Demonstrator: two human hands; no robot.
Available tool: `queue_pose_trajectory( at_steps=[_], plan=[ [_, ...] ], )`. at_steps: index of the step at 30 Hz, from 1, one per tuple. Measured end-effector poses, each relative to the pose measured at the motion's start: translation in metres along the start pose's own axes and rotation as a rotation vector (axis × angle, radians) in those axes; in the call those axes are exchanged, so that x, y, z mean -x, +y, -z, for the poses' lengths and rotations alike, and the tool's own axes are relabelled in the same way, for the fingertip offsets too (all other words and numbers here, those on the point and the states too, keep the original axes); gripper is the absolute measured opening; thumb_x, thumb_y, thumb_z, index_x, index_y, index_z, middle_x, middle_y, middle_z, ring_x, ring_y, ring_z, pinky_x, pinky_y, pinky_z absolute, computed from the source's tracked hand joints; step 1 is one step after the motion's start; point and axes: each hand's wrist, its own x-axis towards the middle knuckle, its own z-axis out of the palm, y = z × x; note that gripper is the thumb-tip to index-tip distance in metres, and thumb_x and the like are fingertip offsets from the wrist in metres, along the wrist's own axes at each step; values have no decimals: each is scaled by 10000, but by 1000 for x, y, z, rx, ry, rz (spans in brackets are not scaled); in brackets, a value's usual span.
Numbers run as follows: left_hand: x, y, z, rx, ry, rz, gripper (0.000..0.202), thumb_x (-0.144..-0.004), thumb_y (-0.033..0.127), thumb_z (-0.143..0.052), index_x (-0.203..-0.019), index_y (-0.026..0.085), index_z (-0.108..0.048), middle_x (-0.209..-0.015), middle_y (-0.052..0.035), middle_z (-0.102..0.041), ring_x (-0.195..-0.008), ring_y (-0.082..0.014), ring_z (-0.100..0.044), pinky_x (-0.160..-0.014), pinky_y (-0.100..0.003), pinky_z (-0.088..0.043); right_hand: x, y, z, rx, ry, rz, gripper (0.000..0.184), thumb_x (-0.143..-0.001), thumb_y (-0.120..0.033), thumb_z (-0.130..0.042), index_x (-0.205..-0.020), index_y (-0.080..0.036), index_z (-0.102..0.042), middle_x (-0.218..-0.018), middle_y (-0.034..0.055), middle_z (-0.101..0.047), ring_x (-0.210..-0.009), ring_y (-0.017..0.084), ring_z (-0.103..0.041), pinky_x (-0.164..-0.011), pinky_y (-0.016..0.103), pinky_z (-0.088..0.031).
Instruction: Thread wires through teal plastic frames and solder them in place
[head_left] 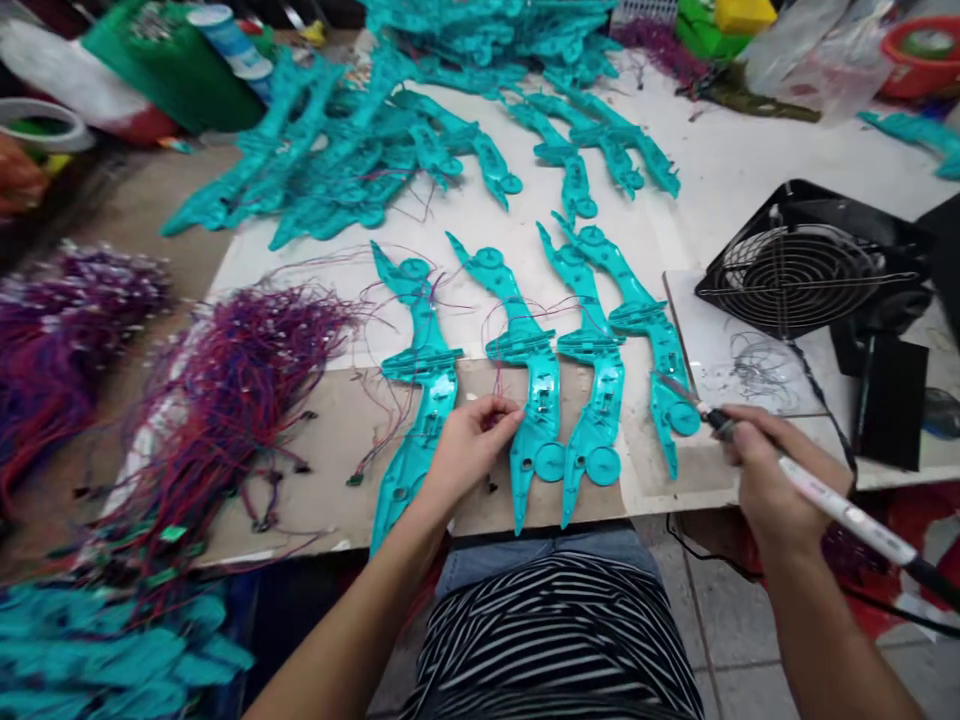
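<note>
My right hand (pixel 784 480) grips a soldering iron (pixel 847 515) with a white handle. Its tip points left, over the lower part of the rightmost turquoise plastic part (pixel 661 345). Thumb and fingers of my left hand (pixel 480 440) are pinched together beside another turquoise part (pixel 541 390), with thin red wires (pixel 498 372) rising from the fingertips. The pinched ends are hidden. Left of that hand lies one more turquoise part (pixel 435 395), partly covered by my forearm. A similar turquoise part (pixel 600 385) lies between the hands. Thin wires run across the upper halves of several parts.
Bundles of red and purple wires (pixel 247 360) lie at left. Turquoise parts are heaped (pixel 337 160) at the back and stacked (pixel 97 650) at lower left. A black fan with a wire guard (pixel 787 275) stands at right, by a white board (pixel 739 370) with solder wire.
</note>
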Motion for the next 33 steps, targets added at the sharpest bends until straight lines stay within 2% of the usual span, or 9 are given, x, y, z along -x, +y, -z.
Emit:
queue_pose_trajectory(
  at_steps=[1, 3, 5, 11, 17, 33],
  plan=[
    [-2, -1, -1, -22, 2, -22, 195, -720, 353, -650, -709, 158, -653, -644, -2, -609, -606, -116, -511, -574, -230, -406, 7, -12, -8, -24, -92, 70, 159, -857, -253, -610, -931, -223, -747, -782, 31, -724, -644, 160, -665, -601, 294, -543],
    [-5, -3, -3, -49, 10, -55, 156, -729, 312, -640, -712, 158, -657, -644, -8, -622, -600, -119, -518, -569, -236, -410, 19, -31, -24, -94, -189, 215, 149, -852, -197, -606, -925, -217, -734, -811, 32, -736, -698, 167, -684, -629, 294, -561],
    [-10, -6, -6, -57, 24, -91, 134, -740, 285, -635, -714, 155, -658, -647, -8, -629, -594, -115, -521, -563, -234, -409, 25, -40, -41, -141, -235, 311, 174, -845, -147, -608, -959, -210, -723, -808, 33, -737, -715, 164, -682, -637, 292, -564],
    [-27, -8, -13, -99, 54, -211, 95, -762, 232, -627, -733, 147, -659, -655, 5, -622, -612, -114, -525, -587, -234, -402, 29, -36, -70, -163, -250, 362, 245, -841, -110, -617, -1044, -210, -709, -864, 50, -747, -750, 175, -678, -683, 327, -563],
    [-38, -8, -18, -158, 39, -254, 59, -750, 179, -623, -713, 143, -650, -656, 3, -617, -642, -124, -532, -597, -239, -385, 28, -31, -81, -149, -253, 356, 247, -851, -114, -610, -1054, -215, -705, -855, 52, -743, -766, 182, -677, -699, 337, -561],
    [-41, -7, -18, -162, 8, -246, 46, -737, 157, -609, -702, 143, -635, -643, 9, -604, -615, -109, -503, -583, -226, -378, 22, -35, -86, -159, -303, 359, 199, -858, -136, -603, -998, -206, -726, -819, 52, -736, -740, 169, -668, -667, 319, -561]
  ],
)
